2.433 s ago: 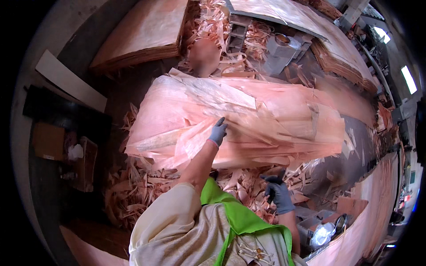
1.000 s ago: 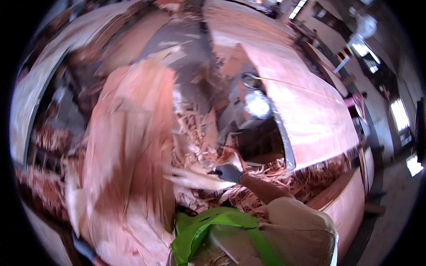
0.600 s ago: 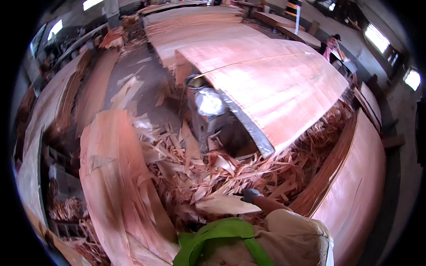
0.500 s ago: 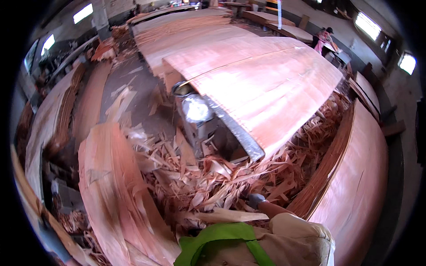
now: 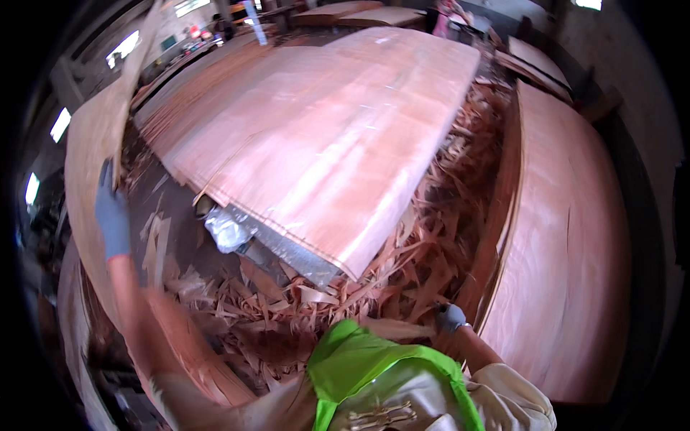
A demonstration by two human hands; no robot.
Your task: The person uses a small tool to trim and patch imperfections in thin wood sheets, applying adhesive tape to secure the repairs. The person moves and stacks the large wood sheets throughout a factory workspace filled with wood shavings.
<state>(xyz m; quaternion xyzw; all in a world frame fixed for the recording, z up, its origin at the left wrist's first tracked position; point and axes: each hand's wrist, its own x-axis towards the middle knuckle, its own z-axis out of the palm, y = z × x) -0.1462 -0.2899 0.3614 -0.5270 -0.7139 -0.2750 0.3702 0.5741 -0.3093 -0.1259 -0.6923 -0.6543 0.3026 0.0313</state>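
Observation:
My left hand (image 5: 113,219), in a grey glove, is raised at the left and closed on a large, pale wood veneer sheet (image 5: 86,158). The sheet stands tilted upward, its top reaching past the far left windows. Low on the right, my right hand (image 5: 451,317), also gloved, is curled above veneer scraps; what its fingers hold, if anything, cannot be made out. In front of me, a broad pinkish veneer sheet (image 5: 323,136) lies on top of a stack. A silvery plastic-wrapped bundle (image 5: 228,231) sits beneath that stack's near left corner.
Veneer scraps (image 5: 424,266) cover the floor between the stacks. Another tall veneer stack (image 5: 568,244) stands close on my right. A reddish stack (image 5: 194,345) lies below my left forearm. Far back, a person in pink (image 5: 447,16) is at a bench.
My left hand has swung up from the lower left, lifting the pale veneer sheet. My view has turned, and the central stack appears further left. My right hand stays low.

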